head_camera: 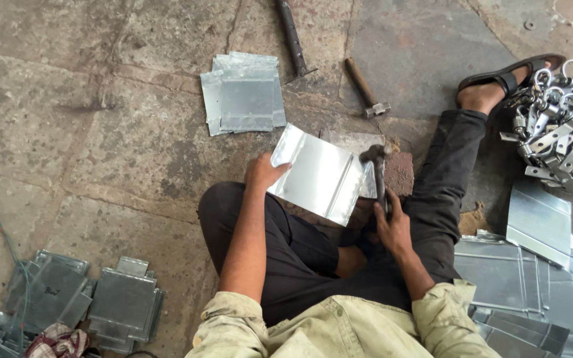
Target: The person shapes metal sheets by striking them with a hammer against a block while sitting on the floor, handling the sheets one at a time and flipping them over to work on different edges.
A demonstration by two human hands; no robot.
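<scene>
I sit on a stone floor with my legs folded. My left hand [263, 174] grips the near-left edge of a shiny folded metal sheet [316, 176], holding it tilted over a dark block [398, 174]. My right hand [392, 225] is closed around the handle of a hammer [376, 166], whose head is at the sheet's right edge, just above the block.
A stack of cut metal sheets [243, 93] lies ahead. A second hammer [365, 87] and a metal rod [291, 36] rest beyond it. Metal clamps with rings [562, 119] pile at right. More sheets lie at right [532, 278] and lower left [101, 301]. My sandalled foot [499, 83] stretches out.
</scene>
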